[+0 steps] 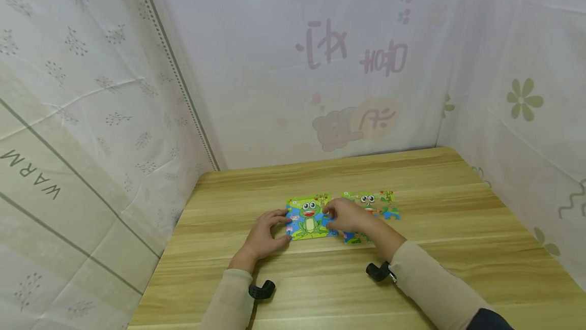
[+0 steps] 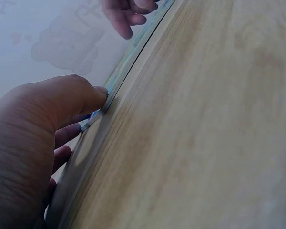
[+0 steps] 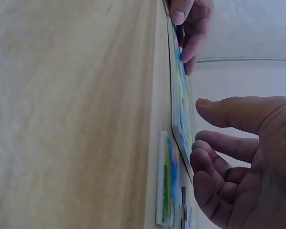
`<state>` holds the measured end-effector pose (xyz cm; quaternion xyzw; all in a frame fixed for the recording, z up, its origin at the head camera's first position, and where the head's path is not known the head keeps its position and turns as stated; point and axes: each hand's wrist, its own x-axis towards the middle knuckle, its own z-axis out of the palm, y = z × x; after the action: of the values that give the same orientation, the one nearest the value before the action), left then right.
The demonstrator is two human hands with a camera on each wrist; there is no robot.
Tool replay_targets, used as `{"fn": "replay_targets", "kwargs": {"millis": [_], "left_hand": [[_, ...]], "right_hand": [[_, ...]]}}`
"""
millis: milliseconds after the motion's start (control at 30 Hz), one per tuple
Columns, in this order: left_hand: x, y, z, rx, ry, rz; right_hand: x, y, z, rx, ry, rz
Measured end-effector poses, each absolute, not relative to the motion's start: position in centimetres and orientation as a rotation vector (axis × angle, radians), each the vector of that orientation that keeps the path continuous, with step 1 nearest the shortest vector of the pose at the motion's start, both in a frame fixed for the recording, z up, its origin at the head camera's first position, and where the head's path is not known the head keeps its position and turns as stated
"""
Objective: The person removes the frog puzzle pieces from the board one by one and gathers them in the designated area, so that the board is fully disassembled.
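A rectangular frog picture (image 1: pixel 310 218), bright green and blue, lies flat on the wooden table. My left hand (image 1: pixel 264 234) holds it at the left side, thumb by the near corner and fingers along the left edge. Over the picture's right edge hovers my right hand (image 1: pixel 350 214). In the right wrist view the right hand (image 3: pixel 238 162) has loosely bent fingers, a gap between thumb and index, and nothing between them. Just right of the picture lie frog jigsaw pieces (image 1: pixel 368 199), partly covered by the right hand and forearm.
One blue-and-green jigsaw piece (image 1: pixel 391 213) sits at the right side of the group. The wooden table (image 1: pixel 435 187) ends at patterned curtains (image 1: pixel 274 91) behind and on both sides. Each wrist carries a black bracket (image 1: pixel 262 290).
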<state>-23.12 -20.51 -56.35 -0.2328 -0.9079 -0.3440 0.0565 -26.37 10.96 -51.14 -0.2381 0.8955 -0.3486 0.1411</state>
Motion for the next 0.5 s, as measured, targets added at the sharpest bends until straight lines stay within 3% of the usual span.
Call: {"fn": "replay_targets", "kwargs": {"millis": [500], "left_hand": [[-23.11,-20.48,-56.30,-0.714,-2.745,-1.041]], "right_hand": [[-26.74,10.57,-51.22,-0.630,2.565,-0.917]]}}
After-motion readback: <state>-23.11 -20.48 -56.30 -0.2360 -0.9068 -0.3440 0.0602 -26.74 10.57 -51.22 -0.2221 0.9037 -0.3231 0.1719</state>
